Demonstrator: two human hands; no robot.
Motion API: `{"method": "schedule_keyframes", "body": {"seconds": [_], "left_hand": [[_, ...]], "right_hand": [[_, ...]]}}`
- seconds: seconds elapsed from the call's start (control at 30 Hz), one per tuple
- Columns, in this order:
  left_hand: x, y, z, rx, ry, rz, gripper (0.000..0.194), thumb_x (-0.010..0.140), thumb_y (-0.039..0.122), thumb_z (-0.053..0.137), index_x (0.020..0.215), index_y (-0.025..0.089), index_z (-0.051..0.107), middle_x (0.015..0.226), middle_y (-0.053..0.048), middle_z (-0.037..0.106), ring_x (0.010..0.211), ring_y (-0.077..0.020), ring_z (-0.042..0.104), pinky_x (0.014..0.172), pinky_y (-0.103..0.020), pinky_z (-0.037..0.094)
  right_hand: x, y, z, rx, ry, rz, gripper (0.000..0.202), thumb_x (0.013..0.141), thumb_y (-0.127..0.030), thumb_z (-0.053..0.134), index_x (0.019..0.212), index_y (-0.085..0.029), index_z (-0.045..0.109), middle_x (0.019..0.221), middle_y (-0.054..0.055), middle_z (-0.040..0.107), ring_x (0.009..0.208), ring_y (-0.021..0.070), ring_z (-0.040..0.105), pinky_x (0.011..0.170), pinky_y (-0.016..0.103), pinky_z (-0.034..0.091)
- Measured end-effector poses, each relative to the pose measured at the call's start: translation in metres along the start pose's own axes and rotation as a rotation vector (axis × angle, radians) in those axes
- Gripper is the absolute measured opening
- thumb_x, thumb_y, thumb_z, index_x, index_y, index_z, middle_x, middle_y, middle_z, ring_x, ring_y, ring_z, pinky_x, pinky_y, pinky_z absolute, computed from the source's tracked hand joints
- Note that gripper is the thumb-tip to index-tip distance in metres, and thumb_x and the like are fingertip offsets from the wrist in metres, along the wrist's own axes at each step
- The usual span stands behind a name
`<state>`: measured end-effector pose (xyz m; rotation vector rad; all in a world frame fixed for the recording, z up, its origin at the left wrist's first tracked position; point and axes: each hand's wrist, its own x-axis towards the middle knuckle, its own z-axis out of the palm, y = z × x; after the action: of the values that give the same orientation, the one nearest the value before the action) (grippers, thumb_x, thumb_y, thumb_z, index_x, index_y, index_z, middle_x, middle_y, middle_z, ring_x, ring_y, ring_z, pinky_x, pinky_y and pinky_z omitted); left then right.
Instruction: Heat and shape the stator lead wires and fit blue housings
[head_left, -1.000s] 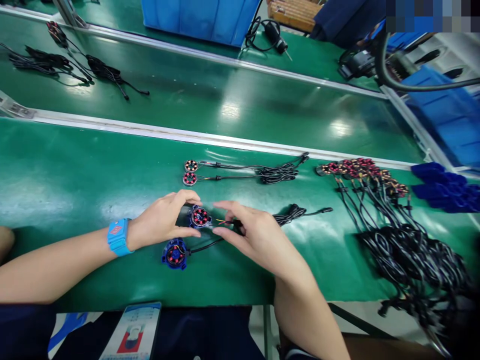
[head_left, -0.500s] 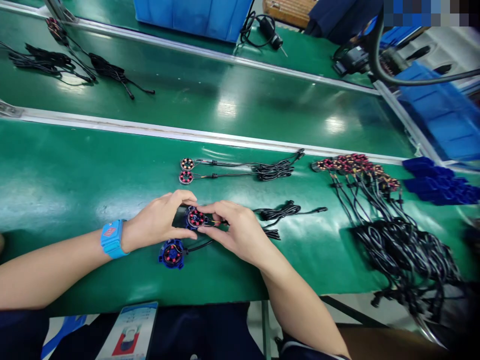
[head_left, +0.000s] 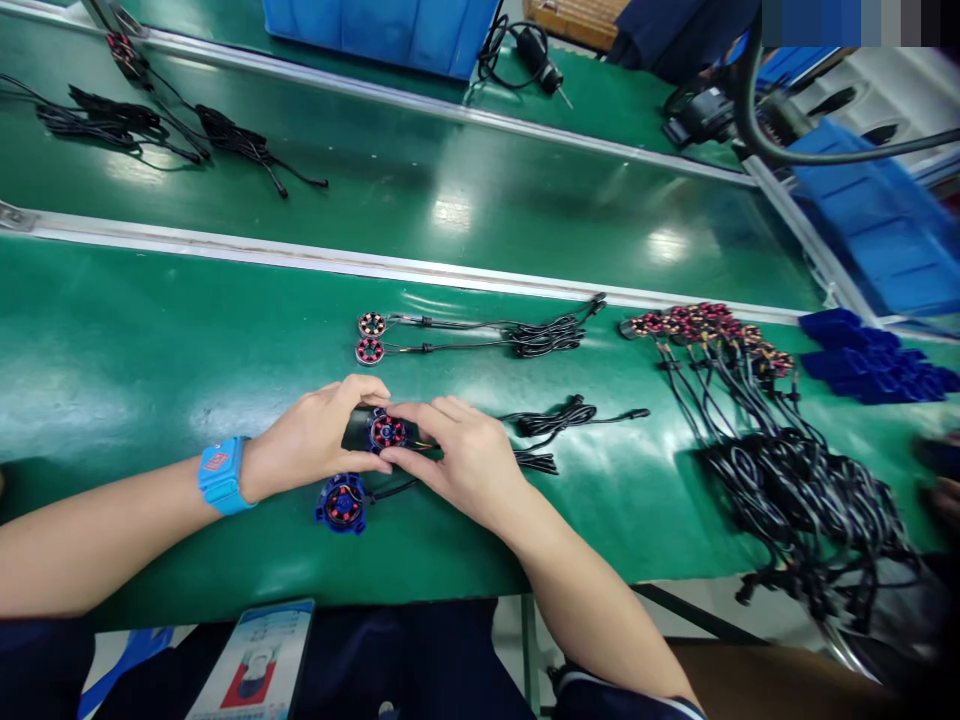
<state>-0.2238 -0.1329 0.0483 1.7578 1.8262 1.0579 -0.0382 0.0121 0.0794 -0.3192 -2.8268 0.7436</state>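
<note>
In the head view, a motor stator (head_left: 388,431) with red windings sits in a dark blue plastic housing between my two hands. My left hand (head_left: 330,430) curls round its left side, thumb below and fingers above. My right hand (head_left: 469,455) grips the right side with thumb and forefinger, above the coloured wires. Just below lies a second blue housing (head_left: 328,512) with a stator in it and a black cable running right under my right hand. Two loose stators (head_left: 370,351) with black cables lie beyond my hands.
Right of me lie a heap of stators (head_left: 709,325) with bundled black cables (head_left: 810,500) and a pile of blue housings (head_left: 874,358). Behind a metal rail (head_left: 300,257), a green belt carries cabled parts (head_left: 240,140). A blue bin (head_left: 379,35) and electric screwdriver (head_left: 536,55) lie farther back.
My hands stay on the housing, with the right thumb and forefinger slightly farther left over it. The cabled parts on the far belt have shifted right. Part of another person's hand shows at the right edge.
</note>
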Motion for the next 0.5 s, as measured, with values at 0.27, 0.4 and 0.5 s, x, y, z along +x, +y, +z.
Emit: {"method": "schedule_keyframes", "body": {"seconds": [0.27, 0.4, 0.5], "left_hand": [[0.001, -0.002, -0.003, 0.197, -0.045, 0.177, 0.044, 0.095, 0.059, 0.064, 0.118, 0.021, 0.062, 0.125, -0.008, 0.068, 0.111, -0.0235, 0.069, 0.096, -0.036, 0.058], [0.001, 0.0, -0.005, 0.367, -0.054, 0.285, 0.037, 0.1, 0.051, 0.058, 0.116, 0.018, 0.066, 0.127, -0.011, 0.068, 0.11, -0.0251, 0.07, 0.095, -0.038, 0.059], [0.0, 0.004, -0.007, 0.392, -0.051, 0.306, 0.036, 0.101, 0.048, 0.058, 0.115, 0.017, 0.068, 0.126, -0.011, 0.069, 0.107, -0.0238, 0.071, 0.094, -0.036, 0.06]], "right_hand": [[-0.008, 0.028, -0.048, 0.16, -0.289, 0.139, 0.021, 0.093, -0.028, 0.074, 0.108, -0.022, 0.062, 0.092, 0.0, 0.07, 0.086, 0.0178, 0.068, 0.078, 0.031, 0.051], [-0.006, 0.023, -0.048, 0.272, -0.209, 0.145, 0.012, 0.094, -0.026, 0.072, 0.1, -0.022, 0.062, 0.09, -0.001, 0.069, 0.083, 0.0134, 0.067, 0.074, 0.025, 0.049], [-0.005, 0.017, -0.046, 0.254, -0.224, 0.113, 0.013, 0.094, -0.026, 0.072, 0.102, -0.021, 0.063, 0.09, -0.001, 0.07, 0.082, 0.0137, 0.067, 0.073, 0.025, 0.049]]}}
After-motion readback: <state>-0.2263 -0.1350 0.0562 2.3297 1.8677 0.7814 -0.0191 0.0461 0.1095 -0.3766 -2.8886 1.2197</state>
